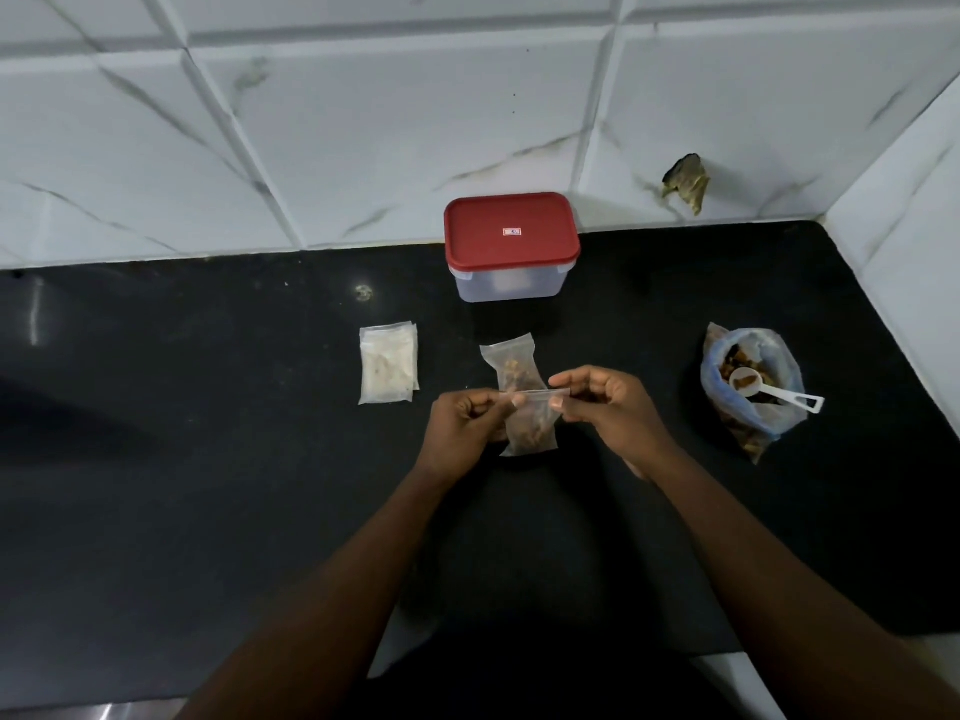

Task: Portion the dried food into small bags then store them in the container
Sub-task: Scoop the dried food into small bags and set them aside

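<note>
Mid-frame, the left hand [462, 423] and right hand [597, 402] pinch the top of a small bag [530, 433] of food over the black counter [208, 459]; the red-lid box [511, 236] sits upper middle, by the white tile wall [363, 122].

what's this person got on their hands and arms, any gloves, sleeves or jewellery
Nothing worn that shows. The left hand and right hand are ungloved, with no ring, watch or bracelet visible. The left forearm and right forearm are uncovered all the way to the bottom of the picture, and no sleeve comes into view.
</note>
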### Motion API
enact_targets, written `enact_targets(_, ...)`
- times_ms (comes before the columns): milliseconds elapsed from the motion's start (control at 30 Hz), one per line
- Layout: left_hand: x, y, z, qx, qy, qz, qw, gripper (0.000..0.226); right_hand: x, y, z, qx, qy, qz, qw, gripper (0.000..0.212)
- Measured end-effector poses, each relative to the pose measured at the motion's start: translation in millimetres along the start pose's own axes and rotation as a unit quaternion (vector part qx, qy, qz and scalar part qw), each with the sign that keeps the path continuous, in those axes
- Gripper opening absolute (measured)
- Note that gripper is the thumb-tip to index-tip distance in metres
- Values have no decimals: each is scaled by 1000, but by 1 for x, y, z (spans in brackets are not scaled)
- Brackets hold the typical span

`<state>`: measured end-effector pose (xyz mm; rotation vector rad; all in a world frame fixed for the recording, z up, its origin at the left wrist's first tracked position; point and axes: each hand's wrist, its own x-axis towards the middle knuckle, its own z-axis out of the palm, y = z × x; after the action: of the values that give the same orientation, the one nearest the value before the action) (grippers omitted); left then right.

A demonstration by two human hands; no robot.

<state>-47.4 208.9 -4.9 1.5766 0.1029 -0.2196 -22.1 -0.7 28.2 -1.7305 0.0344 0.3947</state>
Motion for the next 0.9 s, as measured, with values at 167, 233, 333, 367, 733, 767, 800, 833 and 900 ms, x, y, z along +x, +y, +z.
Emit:
enact_targets(167, 6, -1, -5, 3, 6, 0, 1000, 25, 8, 1, 1, 1, 12, 18, 1000, 25)
enact_targets(233, 8, 0, -5, 2, 13, 3, 1000, 22, 9, 2, -1, 10, 16, 32, 999, 35)
enact_targets(333, 10, 1, -2, 7, 11, 5, 1000, 14, 13, 1, -4, -13, -2, 37, 999, 39)
enact_targets(367, 10, 1, 0, 11, 13, 5, 1000, 13, 14, 1, -4, -15, -9, 37, 999, 39)
enact_targets(733, 14, -7, 2, 15, 3, 27, 1000, 15, 16, -7, 11, -27, -30, 19, 999, 41)
enact_targets(767, 14, -7, 2, 13, 1, 27, 1000, 15, 15, -7, 10, -24, -30, 20, 999, 41)
enact_targets(800, 14, -7, 1, 11, -1, 29, 1000, 15, 15, -6, 8, -22, -27, 19, 999, 40)
enact_targets(833, 13, -6, 1, 9, -4, 30, 1000, 15, 15, -4, 7, -19, -23, 17, 999, 40)
enact_targets(900, 11, -4, 0, 10, -2, 26, 1000, 15, 14, -1, 3, -17, -10, 15, 1000, 41)
